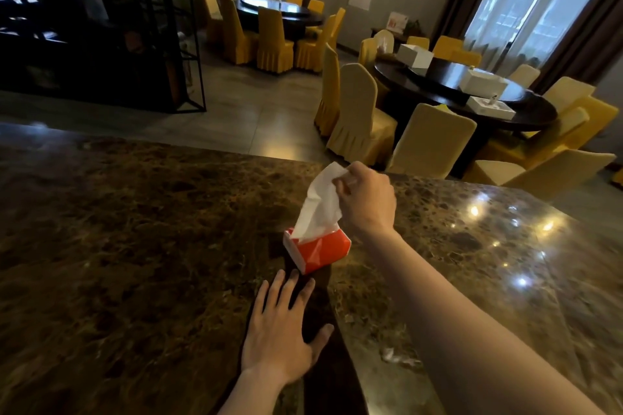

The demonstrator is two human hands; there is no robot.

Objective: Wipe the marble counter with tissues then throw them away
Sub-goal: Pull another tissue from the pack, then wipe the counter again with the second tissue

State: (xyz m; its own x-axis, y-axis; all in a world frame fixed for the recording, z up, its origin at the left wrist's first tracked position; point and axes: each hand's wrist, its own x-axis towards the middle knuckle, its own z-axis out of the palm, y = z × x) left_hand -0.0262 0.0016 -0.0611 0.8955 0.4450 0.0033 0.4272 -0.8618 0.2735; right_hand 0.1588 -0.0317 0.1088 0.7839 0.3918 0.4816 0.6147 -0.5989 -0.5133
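Observation:
A red soft pack of tissues [322, 250] lies on the brown marble counter [135, 246], near its middle. A white tissue [320, 205] stands up out of the pack's top, its lower end still inside. My right hand [367, 200] pinches the tissue's upper corner, above and right of the pack. My left hand [283, 330] lies flat on the counter just in front of the pack, fingers spread, holding nothing, its fingertips close to the pack's near end.
A small pale smear or scrap [397, 357] shows on the counter right of my left hand. Beyond the counter's far edge stand dark round dining tables [448, 91] ringed by yellow covered chairs [360, 118]. A black shelf frame [175, 44] stands at the left.

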